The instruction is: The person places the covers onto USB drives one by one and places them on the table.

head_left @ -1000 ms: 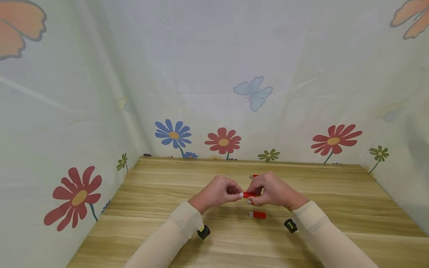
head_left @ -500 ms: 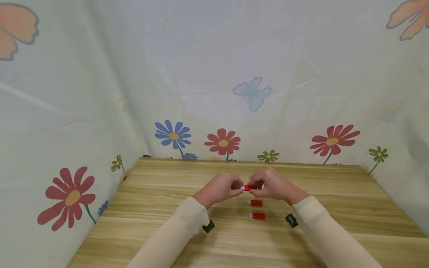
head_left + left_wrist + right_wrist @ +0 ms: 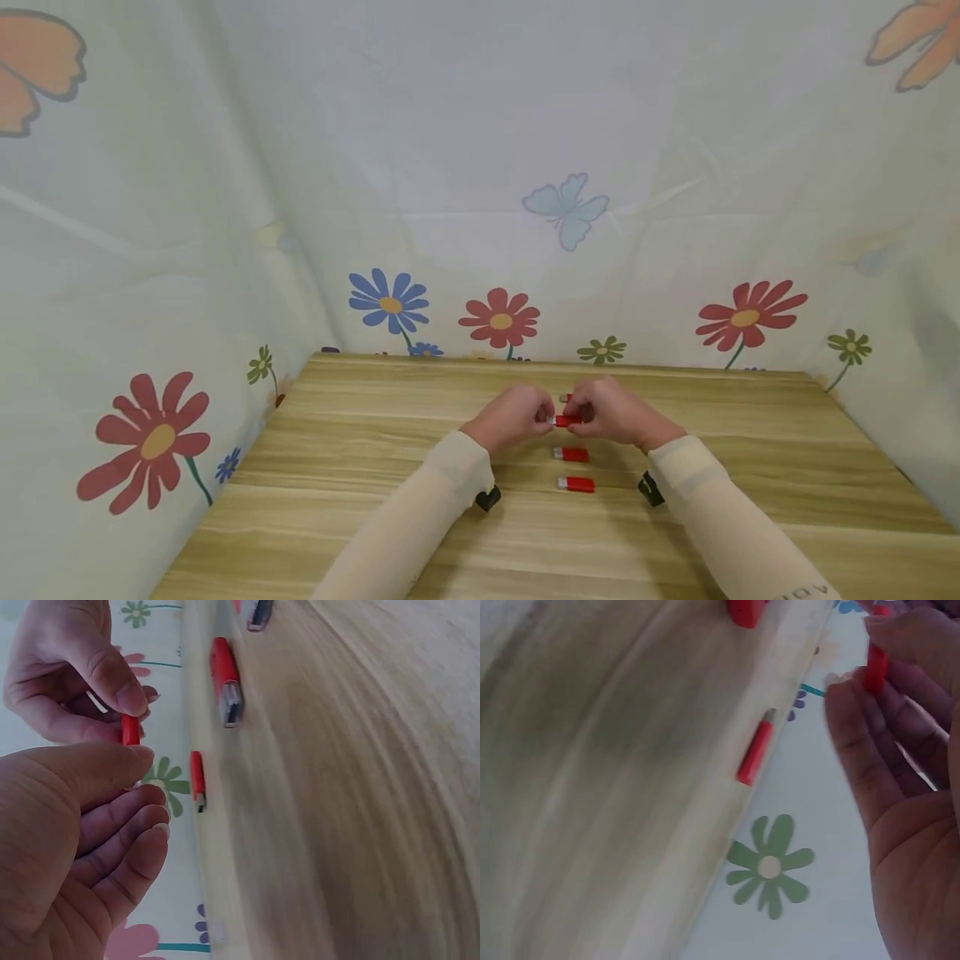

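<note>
Both hands are on one red USB flash drive (image 3: 567, 422), held above the table. My left hand (image 3: 513, 419) pinches its silver connector end, which is mostly covered by the thumb in the left wrist view. From the other side, my right hand (image 3: 617, 414) grips the red body between thumb and fingers. Two more red flash drives lie nearer me, a middle one (image 3: 573, 455) and a front one (image 3: 577, 484), connectors pointing left. Beyond the hands lies a further flash drive (image 3: 756, 752), partly hidden behind the right hand in the head view.
The wood-grain table (image 3: 337, 467) runs back to a pale curtain (image 3: 450, 167) printed with flowers and butterflies. Curtain also encloses the left and right sides. Dark wrist-worn devices, one on the left (image 3: 488, 498) and one on the right (image 3: 651, 489), hang below the sleeves.
The hands with the flash drive have moved away from me, then slightly right. The left hand has shifted right, closer to the right hand. The two nearer drives have stayed in place.
</note>
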Motion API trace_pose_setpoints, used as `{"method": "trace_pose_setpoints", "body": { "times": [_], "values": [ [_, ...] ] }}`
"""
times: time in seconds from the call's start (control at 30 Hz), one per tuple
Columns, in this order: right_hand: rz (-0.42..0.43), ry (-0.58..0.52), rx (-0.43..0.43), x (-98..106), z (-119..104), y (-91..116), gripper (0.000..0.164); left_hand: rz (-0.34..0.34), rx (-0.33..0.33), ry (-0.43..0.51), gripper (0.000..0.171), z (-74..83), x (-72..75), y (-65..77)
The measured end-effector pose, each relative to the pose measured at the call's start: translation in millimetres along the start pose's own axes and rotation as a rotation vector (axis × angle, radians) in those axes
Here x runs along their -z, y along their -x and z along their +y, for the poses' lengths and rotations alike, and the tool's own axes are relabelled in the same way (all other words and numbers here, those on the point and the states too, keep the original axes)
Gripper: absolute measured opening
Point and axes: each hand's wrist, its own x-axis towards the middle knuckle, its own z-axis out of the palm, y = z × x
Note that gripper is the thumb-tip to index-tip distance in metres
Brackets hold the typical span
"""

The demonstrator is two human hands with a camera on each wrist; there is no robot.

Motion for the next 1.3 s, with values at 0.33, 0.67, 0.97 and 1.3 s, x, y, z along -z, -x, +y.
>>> {"method": "trace_pose_setpoints", "body": {
  "times": [0.33, 0.67, 0.97, 1.3],
  "values": [
    [-0.06, -0.001, -0.101, -12.6, 16.9, 3.2, 0.009, -0.049, -0.01, -0.017, 0.007, -3.3, -20.2, -14.7],
    [-0.07, -0.027, -0.118, -17.4, 28.7, 9.3, 0.009, -0.077, -0.003, -0.053, 0.008, 1.1, -29.6, -25.0],
    [-0.065, -0.019, -0.13, -23.9, 32.8, 8.8, 0.009, -0.095, 0.054, 0.01, 0.011, 0.1, -29.8, -24.9],
    [-0.071, -0.038, -0.159, -25.4, 31.6, 8.2, 0.009, -0.123, 0.115, 0.053, 0.01, -2.4, -31.0, -24.9]
  ]
}}
